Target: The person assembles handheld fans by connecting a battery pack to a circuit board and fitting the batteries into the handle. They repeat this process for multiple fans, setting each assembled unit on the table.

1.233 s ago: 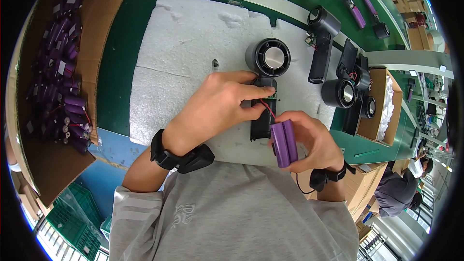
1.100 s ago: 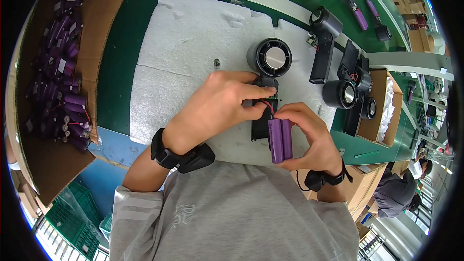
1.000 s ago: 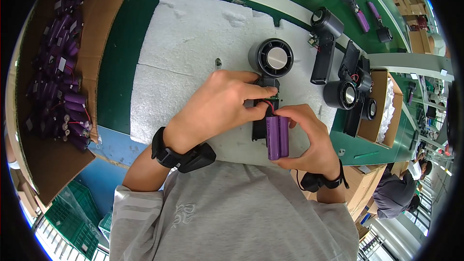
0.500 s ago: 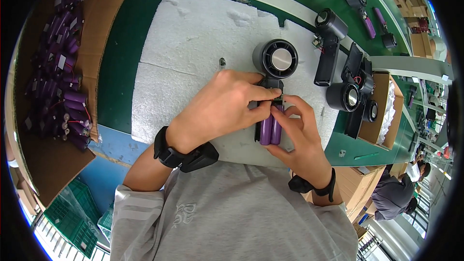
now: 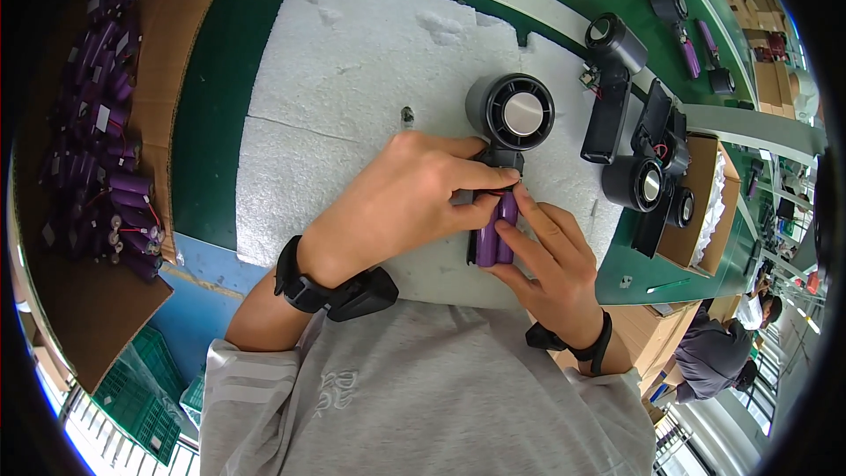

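A black handheld fan (image 5: 515, 113) lies on a white foam sheet (image 5: 339, 62), its round head away from me. In its opened handle sits a purple battery pack (image 5: 486, 247) of two cells side by side. My left hand (image 5: 388, 203) is closed on the fan's neck, index fingertip at the joint below the head and thumb by the cells' upper end. From the other side, my right hand (image 5: 560, 269) grips the pack, thumb against a cell and index fingertip touching near my left one. A bit of red wire shows between the hands; my fingers hide the connection there.
On the left stands a cardboard box (image 5: 167, 106) of purple battery packs (image 5: 101, 115). More fan parts (image 5: 608, 110) lie at the right, beside a small carton (image 5: 701, 189) with white contents. A green stick (image 5: 667, 286) rests near the table's edge. A person (image 5: 709, 353) is far right.
My right thumb has slid down the cells, away from their upper end. The right index finger has straightened toward the neck. My left hand keeps its hold, and the whole view has shifted slightly.
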Action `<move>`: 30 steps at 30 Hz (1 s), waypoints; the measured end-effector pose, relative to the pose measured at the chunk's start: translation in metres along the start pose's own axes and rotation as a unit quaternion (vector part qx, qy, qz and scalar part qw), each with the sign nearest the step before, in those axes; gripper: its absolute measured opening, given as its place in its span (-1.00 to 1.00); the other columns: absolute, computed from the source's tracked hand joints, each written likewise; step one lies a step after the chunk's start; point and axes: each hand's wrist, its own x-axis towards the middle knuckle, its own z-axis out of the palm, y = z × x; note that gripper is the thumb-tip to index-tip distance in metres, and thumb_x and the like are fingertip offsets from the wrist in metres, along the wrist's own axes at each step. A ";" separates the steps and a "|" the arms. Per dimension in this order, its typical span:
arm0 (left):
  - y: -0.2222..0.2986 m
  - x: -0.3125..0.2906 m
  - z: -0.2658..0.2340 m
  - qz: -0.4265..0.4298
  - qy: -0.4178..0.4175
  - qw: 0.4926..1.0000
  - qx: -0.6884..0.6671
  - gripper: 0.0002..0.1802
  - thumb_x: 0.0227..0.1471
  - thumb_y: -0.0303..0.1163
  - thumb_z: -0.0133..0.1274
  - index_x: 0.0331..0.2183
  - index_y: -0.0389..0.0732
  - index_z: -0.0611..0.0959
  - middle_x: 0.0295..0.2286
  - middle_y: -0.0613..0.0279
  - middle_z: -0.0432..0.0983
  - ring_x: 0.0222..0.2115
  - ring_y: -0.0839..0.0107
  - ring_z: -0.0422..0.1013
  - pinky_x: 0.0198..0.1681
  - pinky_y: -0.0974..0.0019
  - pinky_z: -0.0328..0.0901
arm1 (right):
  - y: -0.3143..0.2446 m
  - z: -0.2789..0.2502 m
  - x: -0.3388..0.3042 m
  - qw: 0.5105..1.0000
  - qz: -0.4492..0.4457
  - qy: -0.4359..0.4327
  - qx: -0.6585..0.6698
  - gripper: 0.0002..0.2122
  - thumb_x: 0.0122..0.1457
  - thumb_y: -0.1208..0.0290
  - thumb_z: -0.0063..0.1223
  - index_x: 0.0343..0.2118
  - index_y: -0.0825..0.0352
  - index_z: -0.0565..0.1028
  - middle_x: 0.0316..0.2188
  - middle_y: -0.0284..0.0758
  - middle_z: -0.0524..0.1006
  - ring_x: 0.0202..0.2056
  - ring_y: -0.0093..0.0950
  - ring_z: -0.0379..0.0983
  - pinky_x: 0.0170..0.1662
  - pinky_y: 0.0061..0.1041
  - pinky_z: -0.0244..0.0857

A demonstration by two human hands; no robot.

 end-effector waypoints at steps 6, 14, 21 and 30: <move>-0.003 0.001 -0.004 -0.013 -0.022 0.999 -0.048 -0.59 -0.29 -0.46 0.35 -0.24 -0.11 0.74 -0.29 -0.11 0.60 -0.36 0.13 0.59 -0.34 0.34 0.50 | 0.001 0.005 0.008 0.993 0.100 -0.012 0.062 -0.47 -0.38 0.51 0.48 -0.21 0.33 0.53 0.01 -0.14 0.33 -0.11 -0.23 0.41 -0.09 -0.32 0.37; -0.005 -0.002 0.000 -0.026 -0.015 0.999 -0.043 -0.51 -0.35 -0.46 0.38 -0.21 -0.12 0.72 -0.23 -0.06 0.59 -0.30 0.12 0.57 -0.27 0.32 0.48 | 0.000 -0.005 0.021 0.985 0.111 -0.039 0.124 -0.50 -0.33 0.53 0.46 -0.20 0.31 0.51 -0.05 -0.19 0.32 -0.12 -0.24 0.39 -0.14 -0.35 0.34; -0.004 -0.004 0.000 -0.035 -0.029 0.996 -0.072 -0.52 -0.32 -0.46 0.37 -0.20 -0.13 0.71 -0.20 -0.05 0.58 -0.36 0.12 0.57 -0.29 0.32 0.47 | 0.008 -0.003 0.018 0.999 0.017 -0.013 0.029 -0.52 -0.25 0.46 0.44 -0.16 0.32 0.53 -0.12 -0.23 0.40 -0.12 -0.21 0.38 -0.14 -0.34 0.32; -0.012 -0.012 0.000 0.027 0.024 0.998 -0.046 -0.52 -0.26 -0.46 0.35 -0.17 -0.14 0.68 -0.22 0.02 0.58 -0.39 0.13 0.56 -0.32 0.29 0.46 | -0.018 -0.004 0.012 0.995 0.027 -0.037 -0.094 -0.41 -0.27 0.42 0.44 -0.05 0.32 0.51 -0.03 -0.22 0.39 -0.20 -0.23 0.42 -0.20 -0.36 0.35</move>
